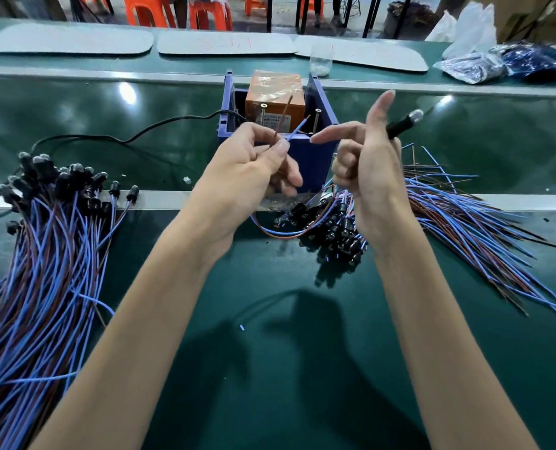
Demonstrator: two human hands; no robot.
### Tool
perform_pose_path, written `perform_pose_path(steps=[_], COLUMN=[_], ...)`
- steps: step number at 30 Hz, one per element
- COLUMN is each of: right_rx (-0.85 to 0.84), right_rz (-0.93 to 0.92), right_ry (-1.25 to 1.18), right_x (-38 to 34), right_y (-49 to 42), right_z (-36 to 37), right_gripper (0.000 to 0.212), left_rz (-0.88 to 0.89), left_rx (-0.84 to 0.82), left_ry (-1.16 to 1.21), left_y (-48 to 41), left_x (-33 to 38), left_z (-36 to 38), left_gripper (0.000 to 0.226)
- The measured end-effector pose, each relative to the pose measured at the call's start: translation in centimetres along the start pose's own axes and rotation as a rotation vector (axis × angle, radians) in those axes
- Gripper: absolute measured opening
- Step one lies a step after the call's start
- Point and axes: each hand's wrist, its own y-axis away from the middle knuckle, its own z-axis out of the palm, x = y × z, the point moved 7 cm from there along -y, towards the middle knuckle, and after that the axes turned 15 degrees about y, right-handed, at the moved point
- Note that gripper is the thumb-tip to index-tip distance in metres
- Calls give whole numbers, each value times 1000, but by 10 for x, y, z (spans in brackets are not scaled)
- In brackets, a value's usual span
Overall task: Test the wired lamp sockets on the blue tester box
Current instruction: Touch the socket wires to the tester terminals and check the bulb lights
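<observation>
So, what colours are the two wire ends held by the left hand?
The left hand pinches a blue wire and a brown wire; head view.

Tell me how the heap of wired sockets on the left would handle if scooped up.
The heap would probably flop: its thin wires curve and drape loosely. Strands may slip out, since nothing visibly ties them. The black sockets cluster at one end, so that end likely hangs heavier.
</observation>
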Motion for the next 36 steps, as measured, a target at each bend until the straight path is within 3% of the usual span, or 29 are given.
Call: perform_pose_path(steps=[3,5,10,15,24,28,36], right_rx=[-142,-194,-284,-290,-278,-161,-62], right_rz=[46,26,-78,-95,22,52,42], right_ry=[-7,-6,-61,-44,-106,-79,-254], right_x=[3,2,-6,-10,-6,-8,-9], right_y=[2,6,19,23,19,17,11], right_z=[17,26,43,40,35,29,21], right_gripper=[89,83,35,11,16,26,18], left_rz=[38,70,138,139,94,109,153], left_rx=[80,154,277,216,76,160,309], left_ry=[50,99,242,201,96,4,-210], left_y=[2,3,4,2,2,0,-9], left_x=[3,6,9,11,3,6,-1], left_z=[-2,-4,-10,-6,6,-9,-39], left_gripper=[14,18,22,26,34,36,33])
